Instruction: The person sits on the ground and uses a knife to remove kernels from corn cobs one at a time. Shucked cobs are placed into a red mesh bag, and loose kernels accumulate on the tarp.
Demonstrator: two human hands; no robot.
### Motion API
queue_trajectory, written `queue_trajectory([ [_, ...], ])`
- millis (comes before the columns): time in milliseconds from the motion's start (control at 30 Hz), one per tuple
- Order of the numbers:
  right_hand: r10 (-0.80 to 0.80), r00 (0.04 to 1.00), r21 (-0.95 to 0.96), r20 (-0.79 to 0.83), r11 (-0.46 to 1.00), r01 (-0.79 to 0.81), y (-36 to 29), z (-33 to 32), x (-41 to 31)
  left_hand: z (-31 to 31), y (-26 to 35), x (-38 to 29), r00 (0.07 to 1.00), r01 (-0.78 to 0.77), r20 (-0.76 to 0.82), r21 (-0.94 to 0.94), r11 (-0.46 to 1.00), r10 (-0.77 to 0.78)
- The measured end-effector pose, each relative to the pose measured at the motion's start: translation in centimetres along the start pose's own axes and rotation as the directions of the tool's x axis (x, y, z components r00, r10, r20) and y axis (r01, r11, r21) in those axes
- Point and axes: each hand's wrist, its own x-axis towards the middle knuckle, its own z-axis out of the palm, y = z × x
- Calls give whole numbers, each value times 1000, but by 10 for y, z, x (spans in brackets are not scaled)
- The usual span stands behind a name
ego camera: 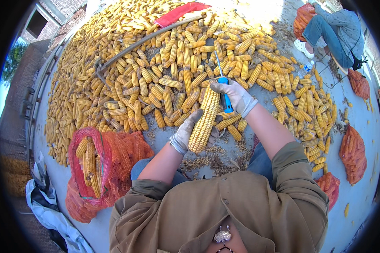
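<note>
A yellow ear of corn (205, 118) is tilted in front of my chest, its thick end towards me. My left hand (191, 129), in a soiled pale work glove, wraps around its lower half. My right hand (236, 95), gloved as well, grips the blue-and-black handle of a screwdriver (224, 95), whose thin shaft points away from me. The right thumb and fingertips also touch the far end of the ear. Loose kernels (196, 163) and dark debris lie on the floor below my hands.
A big heap of corn ears (120, 79) spreads ahead, with a long-handled tool (145, 41) and a red sack (180, 14) on it. An open red mesh bag (114, 164) of ears stands at left. Filled bags (353, 155) and a seated person (335, 31) are at right, near a plastic bottle (305, 69).
</note>
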Motion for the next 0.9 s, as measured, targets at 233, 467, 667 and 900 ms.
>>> queue_trajectory([
  [233, -218, 958, -66, -187, 976, 209, -25, -8, 7, -2, -9, -2, 962, -81, -223, 316, 945, 157],
  [467, -117, 993, 25, -17, 993, 117, 45, 36, -34, 3, 2, -1, 977, -172, -134, -26, 985, 167],
  [667, 31, 999, 72, -33, 997, -29, 6, 40, -41, 5, 6, -8, 985, -163, -46, 42, 986, 165],
  [900, -102, 994, 474, 38, 877, 72, -23, -11, -7, 17, -2, -12, 881, -168, -230, 665, 728, 413],
])
